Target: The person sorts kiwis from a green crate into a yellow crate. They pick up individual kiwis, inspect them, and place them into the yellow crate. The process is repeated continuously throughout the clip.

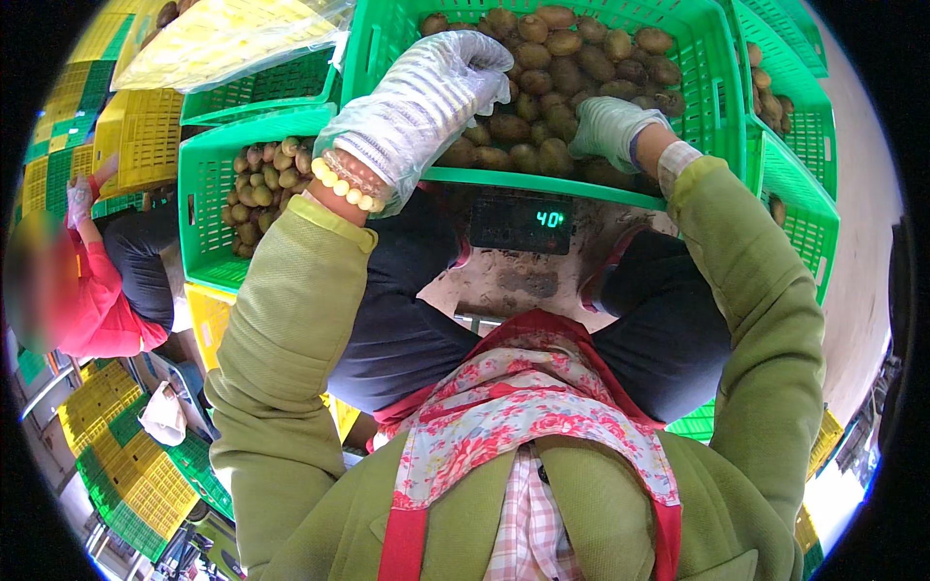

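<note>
A green plastic crate (552, 186) full of brown kiwifruit (535, 81) stands before me. My left hand (443, 91), in a striped glove under a clear plastic one, is over the crate's left part with its fingers curled; whether it holds a fruit is hidden. My right hand (612, 132), gloved in white, reaches down among the kiwifruit near the crate's front right, its fingertips hidden, so its grip cannot be told. Just below the crate's near rim, a black scale display (520, 224) shows lit green digits.
At the left is another green crate (211, 271) with smaller kiwifruit; more green crates (799, 210) holding kiwifruit stand at the right. A clear plastic sheet (240, 47) covers a crate at the upper left. A person in red (109, 290) sits at the far left near yellow crates (138, 138).
</note>
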Motion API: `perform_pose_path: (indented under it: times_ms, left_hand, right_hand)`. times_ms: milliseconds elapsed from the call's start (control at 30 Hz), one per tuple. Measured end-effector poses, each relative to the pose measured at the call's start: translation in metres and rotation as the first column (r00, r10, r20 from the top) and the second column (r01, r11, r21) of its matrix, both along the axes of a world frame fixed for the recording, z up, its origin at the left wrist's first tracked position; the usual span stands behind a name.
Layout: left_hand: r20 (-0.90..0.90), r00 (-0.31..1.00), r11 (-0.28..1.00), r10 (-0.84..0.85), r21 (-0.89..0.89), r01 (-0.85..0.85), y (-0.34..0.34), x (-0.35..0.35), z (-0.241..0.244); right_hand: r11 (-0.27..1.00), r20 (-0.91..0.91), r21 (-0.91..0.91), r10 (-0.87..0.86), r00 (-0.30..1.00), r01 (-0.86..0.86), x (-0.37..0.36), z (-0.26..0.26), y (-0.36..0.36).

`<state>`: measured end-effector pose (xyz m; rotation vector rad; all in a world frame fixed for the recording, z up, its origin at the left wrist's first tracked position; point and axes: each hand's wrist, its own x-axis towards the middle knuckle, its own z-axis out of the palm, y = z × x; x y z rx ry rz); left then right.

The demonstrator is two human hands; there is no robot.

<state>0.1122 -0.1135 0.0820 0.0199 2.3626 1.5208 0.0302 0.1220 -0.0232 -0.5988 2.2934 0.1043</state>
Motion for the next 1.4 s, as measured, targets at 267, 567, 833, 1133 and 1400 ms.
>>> perform_pose_path:
  times_ms: [267, 567, 833, 1133, 1400]
  left_hand:
    - [-0.026, 1.000, 0.999, -0.006, -0.033, 0.005, 0.002, 0.004, 0.004]
    - [0.000, 1.000, 1.000, 0.016, 0.009, -0.016, 0.001, 0.003, 0.002]
    - [-0.004, 1.000, 1.000, -0.007, -0.023, 0.007, 0.000, 0.002, 0.001]
    - [0.007, 1.000, 1.000, 0.003, 0.005, -0.003, 0.000, 0.003, 0.002]
    - [0.032, 0.999, 1.000, 0.012, 0.001, -0.012, 0.002, 0.000, -0.002]
  right_hand:
    - [0.999, -0.060, -0.030, -0.029, 0.998, 0.027, -0.014, 0.004, -0.001]
    - [0.972, -0.016, -0.045, -0.230, 0.973, 0.229, -0.012, 0.011, 0.003]
    - [0.976, -0.021, -0.083, -0.202, 0.979, 0.199, -0.011, 0.013, 0.005]
    - [0.983, -0.056, -0.085, -0.167, 0.984, 0.162, -0.010, 0.013, 0.001]
    - [0.992, -0.073, -0.076, -0.102, 0.992, 0.097, -0.009, 0.007, 0.000]
